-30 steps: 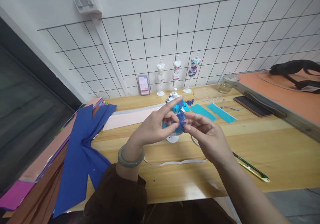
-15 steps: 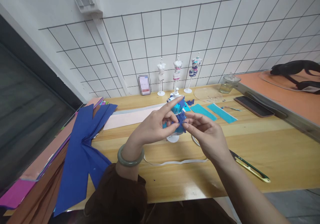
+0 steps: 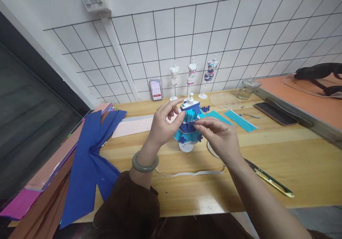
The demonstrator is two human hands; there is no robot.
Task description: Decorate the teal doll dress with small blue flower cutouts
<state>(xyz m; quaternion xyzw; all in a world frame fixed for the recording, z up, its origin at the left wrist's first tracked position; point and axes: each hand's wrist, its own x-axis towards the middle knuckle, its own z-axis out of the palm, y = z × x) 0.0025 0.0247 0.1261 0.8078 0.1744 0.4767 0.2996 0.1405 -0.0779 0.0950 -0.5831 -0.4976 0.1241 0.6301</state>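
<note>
A small white mannequin [image 3: 190, 115] in a turquoise and dark blue paper dress stands upright on the wooden table. Dark blue cut-out shapes sit on its skirt. My left hand [image 3: 167, 123] is at the left side of its bodice, fingers bent and apart, with nothing visible in them. At the waist's right side, my right hand [image 3: 219, 134] pinches with thumb and forefinger; whatever lies between the tips is too small to name. Behind the mannequin lies a small heap of dark blue pieces [image 3: 205, 109].
Blue paper [image 3: 82, 167] and other coloured sheets lie at the left. Three small mannequins and a phone [image 3: 156, 90] stand at the back. Turquoise strips [image 3: 241, 120], a dark phone [image 3: 275, 113], a glass cup [image 3: 247, 89] and a cutter [image 3: 269, 178] are at the right.
My left hand has drawn back leftward and up from the dress front, and its fingers have parted. More of the dress shows. My right hand remains pinched by the waist.
</note>
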